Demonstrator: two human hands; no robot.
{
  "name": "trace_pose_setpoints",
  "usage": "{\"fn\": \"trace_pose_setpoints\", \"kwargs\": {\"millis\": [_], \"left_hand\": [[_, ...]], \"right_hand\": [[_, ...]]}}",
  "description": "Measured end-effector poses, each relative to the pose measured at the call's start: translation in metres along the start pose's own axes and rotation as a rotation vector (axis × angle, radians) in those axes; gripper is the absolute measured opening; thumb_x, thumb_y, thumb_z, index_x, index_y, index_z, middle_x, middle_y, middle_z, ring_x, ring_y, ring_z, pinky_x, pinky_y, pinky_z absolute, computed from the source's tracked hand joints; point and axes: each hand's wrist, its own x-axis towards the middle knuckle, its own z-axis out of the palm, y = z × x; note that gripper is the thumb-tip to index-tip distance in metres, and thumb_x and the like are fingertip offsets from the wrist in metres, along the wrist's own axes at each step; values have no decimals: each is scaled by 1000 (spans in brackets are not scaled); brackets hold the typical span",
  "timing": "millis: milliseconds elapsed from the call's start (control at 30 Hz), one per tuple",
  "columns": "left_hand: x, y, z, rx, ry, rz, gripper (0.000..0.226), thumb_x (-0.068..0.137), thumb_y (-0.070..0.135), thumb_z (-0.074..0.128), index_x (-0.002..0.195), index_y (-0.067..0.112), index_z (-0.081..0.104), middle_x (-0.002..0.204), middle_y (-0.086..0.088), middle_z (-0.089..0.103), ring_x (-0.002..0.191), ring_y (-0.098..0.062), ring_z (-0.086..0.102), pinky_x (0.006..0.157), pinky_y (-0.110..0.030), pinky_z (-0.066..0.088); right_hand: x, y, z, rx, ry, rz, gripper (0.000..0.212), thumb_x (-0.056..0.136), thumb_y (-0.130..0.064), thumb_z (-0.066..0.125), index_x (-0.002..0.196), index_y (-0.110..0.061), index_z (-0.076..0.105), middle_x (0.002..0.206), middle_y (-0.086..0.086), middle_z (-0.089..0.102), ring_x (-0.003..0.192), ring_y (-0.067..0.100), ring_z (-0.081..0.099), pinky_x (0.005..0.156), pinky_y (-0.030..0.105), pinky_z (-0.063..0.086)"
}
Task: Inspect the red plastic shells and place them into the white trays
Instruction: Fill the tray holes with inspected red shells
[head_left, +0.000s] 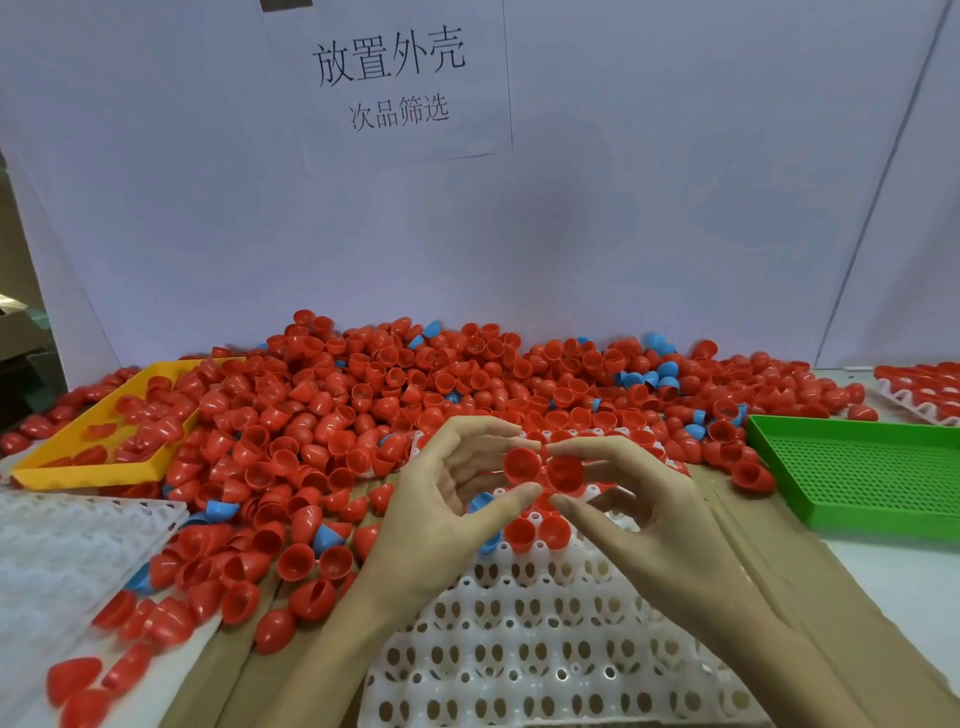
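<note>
My left hand (447, 499) pinches a red shell (521, 464) between thumb and fingers, hollow side toward me. My right hand (639, 514) pinches a second red shell (565, 474) right beside it, the two shells touching. Both are held above the white tray (519, 639) with rows of sockets in front of me. A few red shells (537, 531) sit in the tray's far sockets under my hands. A big heap of red shells (395, 395), with some blue ones mixed in, covers the table behind and to the left.
A yellow tray (67, 470) with several red shells stands at the left, a green perforated tray (852, 467) at the right. Another white tray (57, 551) lies near left; a filled one (919, 395) sits far right. A white board with a paper sign (389, 78) stands behind.
</note>
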Motion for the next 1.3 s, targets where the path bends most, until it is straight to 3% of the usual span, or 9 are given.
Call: {"fn": "trace_pose_setpoints", "kwargs": {"millis": [233,367,467,700,833,900,1033,1133,1300], "left_hand": [[-3,3,2,37,29,-52,27,89,30,80,115,28,77,107,2,80,100,-18,77,90,-24,59],[-3,1,4,67,14,-86,25,90,32,76,113,24,78,102,4,80,95,-15,77,86,-20,59],[-4,1,3,62,-29,-88,24,91,28,76,115,25,78,106,5,80,100,-13,76,87,-19,58],[-5,-6,7,99,-40,-111,35,91,31,75,126,28,72,114,6,78,109,-12,74,94,-24,58],[-3,-9,6,234,28,-103,26,96,43,63,118,32,73,111,14,77,106,-6,72,93,-28,59],[-1,-11,2,283,83,-116,20,98,38,62,110,29,75,104,15,77,99,-6,72,90,-32,61],[0,-15,-3,407,144,-109,13,102,23,63,100,27,76,94,17,76,92,-3,71,85,-30,60],[-1,-15,-2,433,141,-122,13,102,24,64,99,28,76,94,18,76,93,-3,71,85,-31,61],[-2,-13,-1,437,135,-122,13,102,26,64,99,31,76,94,20,75,93,-2,71,85,-30,61]], "right_hand": [[-1,-2,0,125,0,89,34,92,-32,70,126,-31,70,112,-8,74,103,15,72,80,32,62],[0,-8,-3,298,-64,165,31,106,-25,49,123,-19,74,107,5,75,93,20,73,76,32,61],[1,-10,-9,342,-146,238,28,108,-15,52,121,-19,77,108,5,77,93,17,74,77,29,60],[3,-8,-14,212,-177,203,15,96,-14,74,108,-23,78,97,1,78,84,14,74,75,23,58],[5,11,-21,-265,4,112,24,94,-8,75,102,-31,75,92,-11,73,88,8,71,75,30,61],[5,15,-27,-431,25,108,24,94,-9,75,101,-32,74,93,-15,69,89,4,68,77,29,61],[2,15,-28,-490,-55,101,20,95,-14,75,103,-31,76,93,-20,69,95,-10,63,75,8,52],[1,14,-22,-469,-106,134,18,98,-18,72,109,-31,75,99,-16,69,96,-3,63,81,18,55],[2,14,-22,-476,-108,153,17,100,-17,68,109,-30,75,101,-16,68,97,-2,62,81,16,53]]}}
